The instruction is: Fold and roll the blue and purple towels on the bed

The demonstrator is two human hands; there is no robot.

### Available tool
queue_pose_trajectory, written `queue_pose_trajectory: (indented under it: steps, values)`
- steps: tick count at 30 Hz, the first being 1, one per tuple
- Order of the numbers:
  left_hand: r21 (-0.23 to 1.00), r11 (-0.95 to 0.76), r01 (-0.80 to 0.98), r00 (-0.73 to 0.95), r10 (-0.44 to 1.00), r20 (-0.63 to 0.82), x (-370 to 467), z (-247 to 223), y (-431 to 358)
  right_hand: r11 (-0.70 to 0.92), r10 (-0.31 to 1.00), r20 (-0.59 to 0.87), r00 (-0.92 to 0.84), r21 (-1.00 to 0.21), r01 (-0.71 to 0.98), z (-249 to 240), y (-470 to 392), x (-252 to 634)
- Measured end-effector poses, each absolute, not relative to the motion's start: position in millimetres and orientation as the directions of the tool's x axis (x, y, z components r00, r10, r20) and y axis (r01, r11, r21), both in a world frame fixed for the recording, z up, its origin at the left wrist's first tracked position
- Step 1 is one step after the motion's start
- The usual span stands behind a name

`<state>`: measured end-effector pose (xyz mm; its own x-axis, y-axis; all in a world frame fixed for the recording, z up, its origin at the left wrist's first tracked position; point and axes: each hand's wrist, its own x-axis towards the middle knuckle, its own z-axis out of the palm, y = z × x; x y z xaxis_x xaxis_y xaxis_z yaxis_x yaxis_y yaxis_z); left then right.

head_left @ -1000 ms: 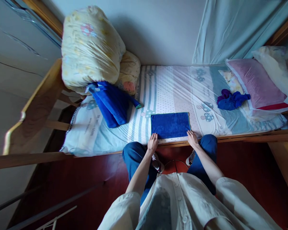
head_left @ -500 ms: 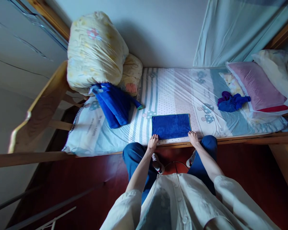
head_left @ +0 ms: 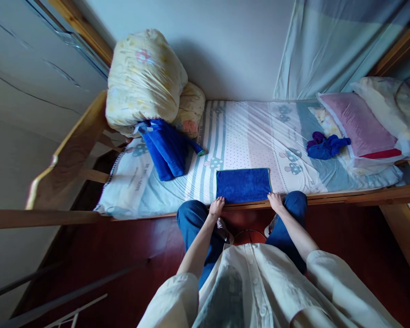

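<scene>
A flat blue towel (head_left: 243,184) with a thin green edge lies on the patterned bed sheet, close to the bed's front edge. My left hand (head_left: 217,206) is closed on its near left corner. At the near right corner my right hand (head_left: 275,200) pinches the cloth. Farther left, more blue towels (head_left: 167,152) lie folded over against a big cream quilt. To the right sits a crumpled blue cloth (head_left: 324,148) beside a crumpled purple one (head_left: 317,136).
The cream quilt (head_left: 145,82) is piled at the left end of the bed, by a wooden end board (head_left: 66,150). A pink pillow (head_left: 358,120) lies at the right end. A wooden rail (head_left: 362,197) runs along the front edge.
The blue towel's near edge has come closer to the bed's front edge, with both hands still at its near corners. The whole view has shifted slightly.
</scene>
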<state>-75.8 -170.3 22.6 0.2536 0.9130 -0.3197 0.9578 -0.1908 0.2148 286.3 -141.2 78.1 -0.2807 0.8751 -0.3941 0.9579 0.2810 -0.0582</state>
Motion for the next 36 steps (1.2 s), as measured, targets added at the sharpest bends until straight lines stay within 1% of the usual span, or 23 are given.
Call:
queue_pose_trajectory:
  steps: [3, 5, 7, 9, 11, 14, 18, 21, 26, 36]
  values:
    - [0.237, -0.141, 0.961, 0.217, 0.917, -0.334, -79, 27, -165, 0.185, 0.888, -0.409, -0.21, -0.1, 0.978, 80, -135, 292]
    - [0.243, -0.104, 0.964, 0.185, 0.922, -0.341, -82, 31, -160, 0.131, 0.893, -0.41, -0.182, -0.151, 0.98, 80, -128, 297]
    - [0.324, 0.013, 0.946, 0.099, 0.94, -0.326, -85, 34, -153, 0.084, 0.899, -0.403, -0.169, -0.22, 0.972, 78, -119, 302]
    - [0.439, 0.163, 0.883, -0.021, 0.95, -0.31, -88, 36, -146, 0.041, 0.909, -0.384, -0.16, -0.299, 0.953, 74, -108, 307]
    - [0.508, 0.272, 0.817, -0.121, 0.943, -0.309, -91, 37, -138, -0.002, 0.923, -0.357, -0.142, -0.374, 0.928, 68, -99, 310]
    - [0.504, 0.341, 0.793, -0.196, 0.927, -0.319, -92, 36, -128, -0.068, 0.946, -0.311, -0.09, -0.462, 0.884, 57, -88, 311]
    - [0.508, 0.426, 0.749, -0.283, 0.898, -0.337, -93, 32, -121, -0.148, 0.966, -0.259, 0.002, -0.545, 0.825, 42, -83, 308]
    - [0.503, 0.483, 0.717, -0.341, 0.872, -0.352, -95, 30, -118, -0.207, 0.966, -0.247, 0.072, -0.575, 0.792, 34, -84, 307]
    - [0.484, 0.557, 0.675, -0.418, 0.829, -0.372, -98, 28, -116, -0.294, 0.949, -0.27, 0.161, -0.581, 0.759, 29, -86, 310]
    - [0.514, 0.563, 0.647, -0.428, 0.826, -0.366, -96, 23, -119, -0.369, 0.923, -0.324, 0.21, -0.584, 0.723, 34, -87, 308]
